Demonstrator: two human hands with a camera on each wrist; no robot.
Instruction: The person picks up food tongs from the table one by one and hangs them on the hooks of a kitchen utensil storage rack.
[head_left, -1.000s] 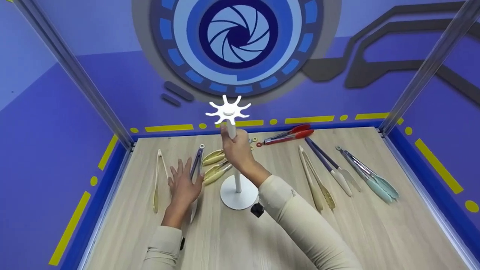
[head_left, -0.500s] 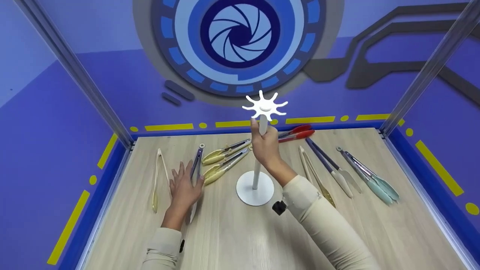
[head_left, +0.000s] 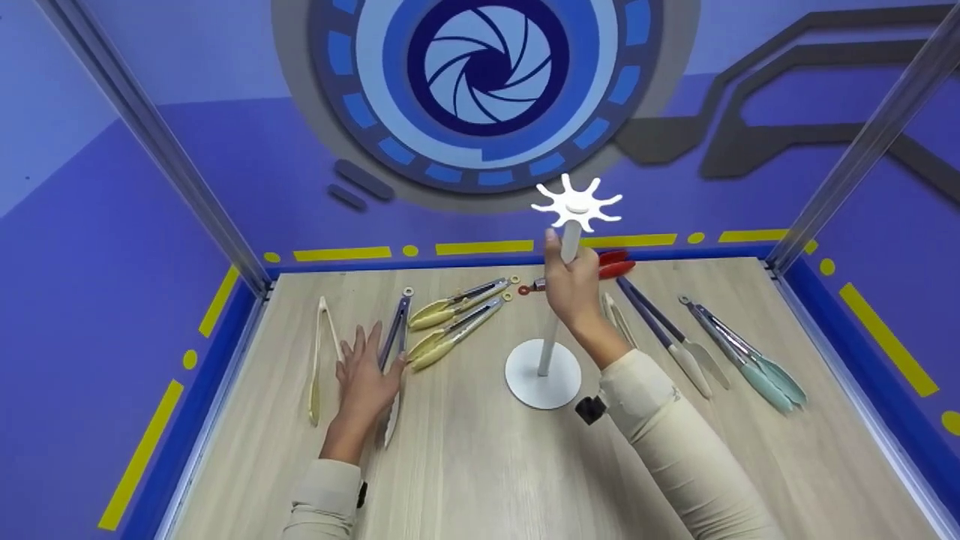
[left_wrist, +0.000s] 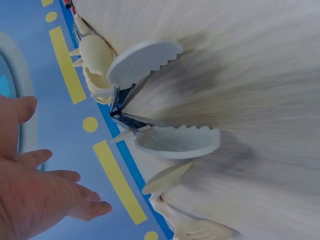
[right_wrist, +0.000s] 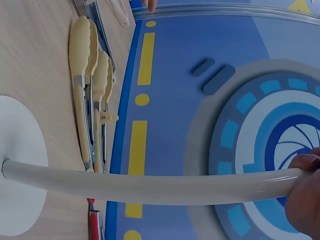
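My right hand (head_left: pixel 576 289) grips the upper pole of a white stand (head_left: pixel 549 349), just below its top of curved hooks (head_left: pixel 577 201). The stand is slightly tilted, its round base close over the table or on it. In the right wrist view the pole (right_wrist: pixel 150 190) runs from the base to my fingers. My left hand (head_left: pixel 367 382) hovers with fingers spread above dark-handled tongs (head_left: pixel 406 330) in the head view. The left wrist view shows that hand holding nothing, apart from the tongs' pale scalloped heads (left_wrist: pixel 177 142).
Beside them lie slim pale tongs (head_left: pixel 313 397) and two yellow-headed tongs (head_left: pixel 431 349). To the right are red tongs (head_left: pixel 616 268), gold-ended tongs (head_left: pixel 619 319), purple-handled tongs (head_left: pixel 660 330) and mint-headed tongs (head_left: pixel 765 382). Blue patterned walls (head_left: pixel 247 165) enclose the wooden table (head_left: pixel 465 480).
My right hand has carried the white stand to the right, past the yellow-headed tongs, partly covering the red tongs. My left hand has stayed almost where it was.
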